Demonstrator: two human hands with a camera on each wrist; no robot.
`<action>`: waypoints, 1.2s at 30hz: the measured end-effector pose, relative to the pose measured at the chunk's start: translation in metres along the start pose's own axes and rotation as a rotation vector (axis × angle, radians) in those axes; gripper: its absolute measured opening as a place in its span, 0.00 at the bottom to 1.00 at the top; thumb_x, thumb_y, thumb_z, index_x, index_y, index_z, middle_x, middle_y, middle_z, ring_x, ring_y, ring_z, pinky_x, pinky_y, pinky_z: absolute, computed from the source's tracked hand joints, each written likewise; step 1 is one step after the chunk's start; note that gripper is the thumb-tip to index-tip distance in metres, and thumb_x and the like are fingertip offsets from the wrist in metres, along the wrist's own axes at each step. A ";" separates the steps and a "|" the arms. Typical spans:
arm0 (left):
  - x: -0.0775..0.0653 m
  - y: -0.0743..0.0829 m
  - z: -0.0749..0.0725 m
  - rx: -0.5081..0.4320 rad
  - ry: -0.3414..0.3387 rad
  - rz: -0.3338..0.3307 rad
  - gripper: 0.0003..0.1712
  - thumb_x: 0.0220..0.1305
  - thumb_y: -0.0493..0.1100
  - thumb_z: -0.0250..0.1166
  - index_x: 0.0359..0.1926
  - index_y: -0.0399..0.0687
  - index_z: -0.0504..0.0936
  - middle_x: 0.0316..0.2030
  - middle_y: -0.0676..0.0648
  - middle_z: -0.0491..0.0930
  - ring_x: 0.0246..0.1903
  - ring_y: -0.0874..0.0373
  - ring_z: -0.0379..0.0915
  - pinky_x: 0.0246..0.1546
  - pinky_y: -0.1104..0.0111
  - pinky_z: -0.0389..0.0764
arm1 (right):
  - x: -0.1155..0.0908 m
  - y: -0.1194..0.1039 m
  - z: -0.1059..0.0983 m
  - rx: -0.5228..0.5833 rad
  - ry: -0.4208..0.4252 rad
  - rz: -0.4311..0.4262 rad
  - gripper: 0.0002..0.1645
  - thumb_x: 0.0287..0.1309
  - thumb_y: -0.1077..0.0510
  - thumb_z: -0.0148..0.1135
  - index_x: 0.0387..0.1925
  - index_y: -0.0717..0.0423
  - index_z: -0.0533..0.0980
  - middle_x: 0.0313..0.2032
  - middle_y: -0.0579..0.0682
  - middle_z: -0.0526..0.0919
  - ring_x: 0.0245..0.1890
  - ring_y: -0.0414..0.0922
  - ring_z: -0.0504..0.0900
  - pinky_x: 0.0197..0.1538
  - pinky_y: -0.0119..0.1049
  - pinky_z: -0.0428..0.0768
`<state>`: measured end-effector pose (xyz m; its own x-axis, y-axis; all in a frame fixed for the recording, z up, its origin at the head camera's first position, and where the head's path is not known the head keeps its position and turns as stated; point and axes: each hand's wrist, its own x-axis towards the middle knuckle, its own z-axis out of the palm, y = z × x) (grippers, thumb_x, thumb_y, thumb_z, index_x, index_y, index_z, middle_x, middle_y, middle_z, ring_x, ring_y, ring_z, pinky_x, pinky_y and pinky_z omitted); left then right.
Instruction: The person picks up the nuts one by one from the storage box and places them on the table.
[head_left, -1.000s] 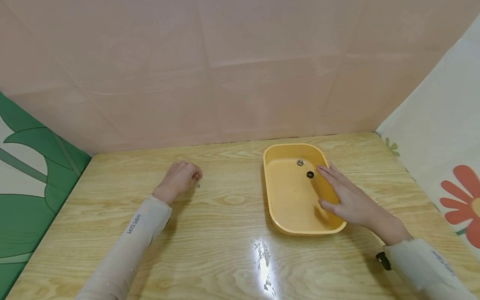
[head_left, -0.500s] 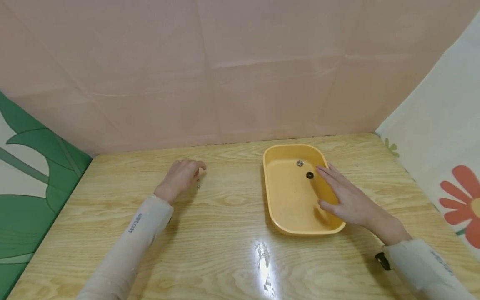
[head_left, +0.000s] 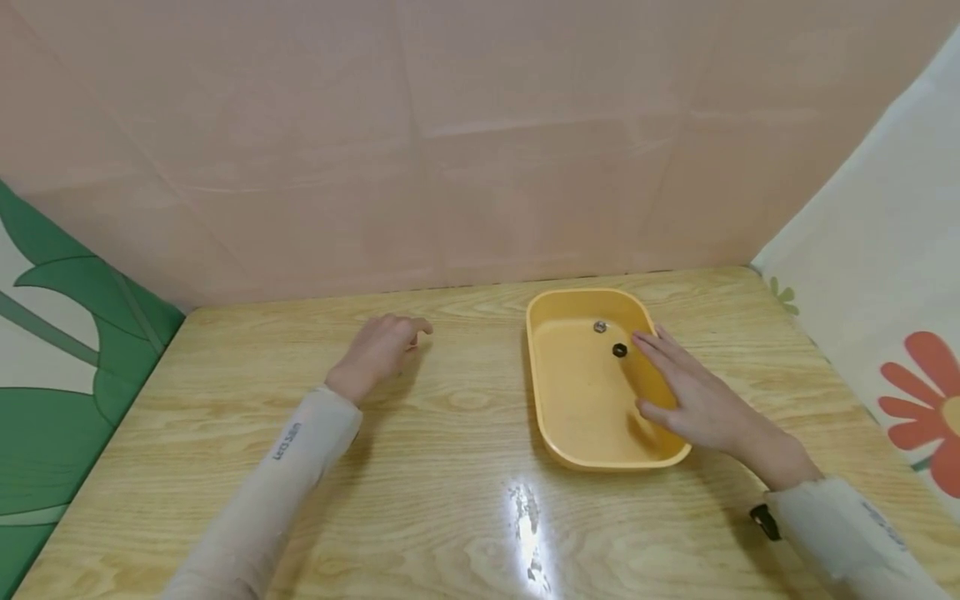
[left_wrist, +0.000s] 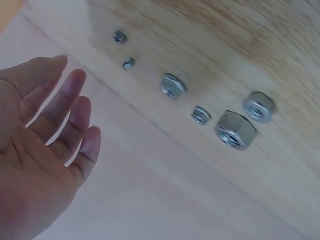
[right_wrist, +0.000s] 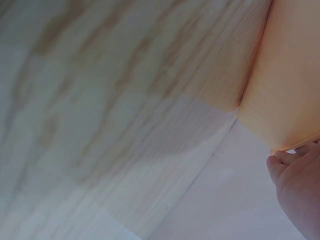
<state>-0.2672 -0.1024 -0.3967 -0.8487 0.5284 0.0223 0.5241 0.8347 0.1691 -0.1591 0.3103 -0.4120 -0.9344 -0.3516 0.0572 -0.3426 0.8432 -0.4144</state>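
My left hand [head_left: 386,342] hovers over the left half of the table, fingers relaxed and holding nothing. In the left wrist view, several silver nuts [left_wrist: 235,130] of different sizes, among them a flanged nut [left_wrist: 173,85], lie on the wood beyond its fingertips. The hand hides most of them in the head view. My right hand [head_left: 693,396] lies across the right rim of a yellow tray [head_left: 553,446], its fingers and thumb extended over the inside. On the tray floor sit a silver nut [head_left: 600,327] and a black nut [head_left: 619,350], just left of those fingertips.
The wood-grain table [head_left: 450,492] ends at a pinkish wall covering [head_left: 420,167] behind. Printed panels flank it, with green leaves [head_left: 52,350] on the left and a red flower [head_left: 930,400] on the right.
My left hand has shifted right and slightly away, its index finger straightening. Small nuts seen beside it before are now mostly hidden. The right hand and tray have stayed put.
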 end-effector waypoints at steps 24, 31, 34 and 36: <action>0.023 0.032 -0.003 -0.039 0.038 0.072 0.19 0.65 0.38 0.66 0.57 0.47 0.82 0.42 0.46 0.87 0.40 0.52 0.82 0.43 0.59 0.82 | -0.001 0.001 0.003 -0.009 0.038 -0.020 0.51 0.60 0.52 0.64 0.77 0.62 0.49 0.76 0.64 0.50 0.78 0.62 0.42 0.75 0.62 0.49; 0.028 0.043 -0.006 -0.063 0.036 0.091 0.19 0.65 0.39 0.66 0.57 0.47 0.82 0.42 0.46 0.87 0.41 0.52 0.82 0.44 0.60 0.82 | -0.003 0.001 0.003 -0.006 0.038 -0.011 0.53 0.60 0.52 0.64 0.77 0.62 0.46 0.78 0.62 0.46 0.78 0.61 0.43 0.77 0.58 0.47; 0.029 0.046 -0.006 -0.061 0.043 0.101 0.19 0.65 0.39 0.66 0.57 0.47 0.82 0.43 0.47 0.87 0.42 0.52 0.82 0.44 0.60 0.82 | -0.003 0.001 0.003 -0.008 0.040 -0.011 0.53 0.60 0.52 0.64 0.77 0.62 0.46 0.78 0.62 0.46 0.78 0.61 0.43 0.78 0.56 0.46; 0.031 0.048 -0.007 -0.064 0.045 0.105 0.18 0.66 0.39 0.66 0.57 0.47 0.82 0.43 0.47 0.87 0.42 0.52 0.82 0.44 0.60 0.82 | -0.003 0.001 0.002 -0.008 0.041 -0.011 0.53 0.60 0.52 0.64 0.77 0.62 0.46 0.78 0.62 0.46 0.78 0.61 0.43 0.78 0.56 0.46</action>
<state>-0.2682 -0.0469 -0.3812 -0.7927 0.6033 0.0873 0.6056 0.7630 0.2260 -0.1565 0.3109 -0.4145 -0.9338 -0.3438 0.0989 -0.3533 0.8428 -0.4060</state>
